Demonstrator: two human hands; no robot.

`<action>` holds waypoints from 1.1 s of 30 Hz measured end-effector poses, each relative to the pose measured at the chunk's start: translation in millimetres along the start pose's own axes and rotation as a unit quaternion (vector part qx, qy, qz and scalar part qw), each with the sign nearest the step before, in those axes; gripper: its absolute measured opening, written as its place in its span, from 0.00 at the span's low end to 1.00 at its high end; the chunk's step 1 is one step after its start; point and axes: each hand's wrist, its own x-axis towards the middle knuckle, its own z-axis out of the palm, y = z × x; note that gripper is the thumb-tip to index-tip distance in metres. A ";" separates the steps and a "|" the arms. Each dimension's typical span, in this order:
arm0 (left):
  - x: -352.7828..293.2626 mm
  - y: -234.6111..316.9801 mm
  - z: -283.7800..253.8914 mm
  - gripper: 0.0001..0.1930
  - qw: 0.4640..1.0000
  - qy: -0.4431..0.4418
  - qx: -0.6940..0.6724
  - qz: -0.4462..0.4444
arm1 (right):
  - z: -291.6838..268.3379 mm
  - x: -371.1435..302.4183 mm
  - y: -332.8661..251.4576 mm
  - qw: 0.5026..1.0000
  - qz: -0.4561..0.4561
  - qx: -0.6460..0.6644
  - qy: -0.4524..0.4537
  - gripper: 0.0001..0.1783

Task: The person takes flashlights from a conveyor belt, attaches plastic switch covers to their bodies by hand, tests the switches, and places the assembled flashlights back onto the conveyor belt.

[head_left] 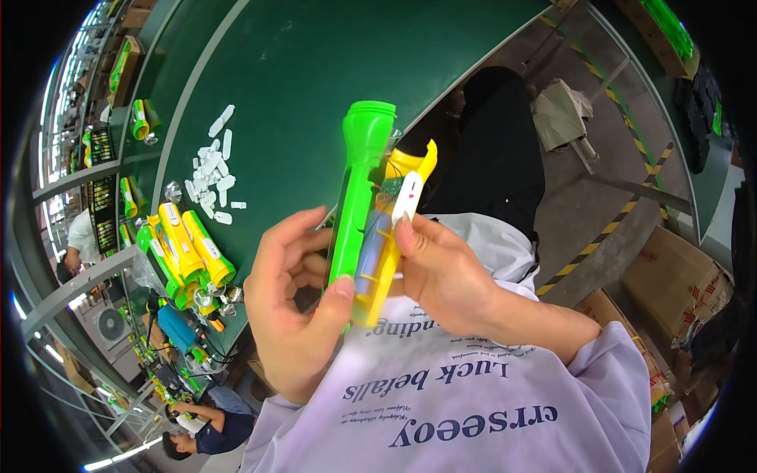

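Note:
My left hand (296, 296) is closed around the green half-shell of a flashlight (356, 185), its wide threaded head pointing up and away. Beside it, the yellow half-shell (384, 280) is held by my right hand (445, 264), the thumb pressing near a white switch piece (408, 195) with a small red mark. Between the two shells show a bluish cylindrical battery (371, 248) and a small green circuit board (390, 187) with thin wires. The shells lie close together, with a gap along their length. Fingers behind the shells are partly hidden.
Small white plastic pieces (209, 173) lie scattered on the green table (300, 71). Several green and yellow flashlights (185, 248) are heaped at the left, by a blue tool (177, 327). Cardboard boxes (670, 272) stand at the right. Another person (217, 426) sits at lower left.

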 end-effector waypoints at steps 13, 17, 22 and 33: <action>-5.7 21.9 4.3 0.30 0.982 -0.009 0.186 -0.040 | -18.0 4.7 10.1 0.985 0.124 0.052 -0.104 0.23; -12.9 15.1 -1.2 0.29 0.985 -0.005 0.167 0.045 | -22.3 6.0 7.2 0.982 0.084 0.017 -0.168 0.26; -15.7 5.9 -6.3 0.28 0.990 0.028 0.086 0.108 | -17.5 9.2 -4.5 0.982 0.032 -0.054 -0.180 0.29; -10.9 -4.7 -7.0 0.30 0.964 0.005 0.211 0.159 | -10.0 17.2 -9.2 0.967 -0.101 -0.148 -0.184 0.33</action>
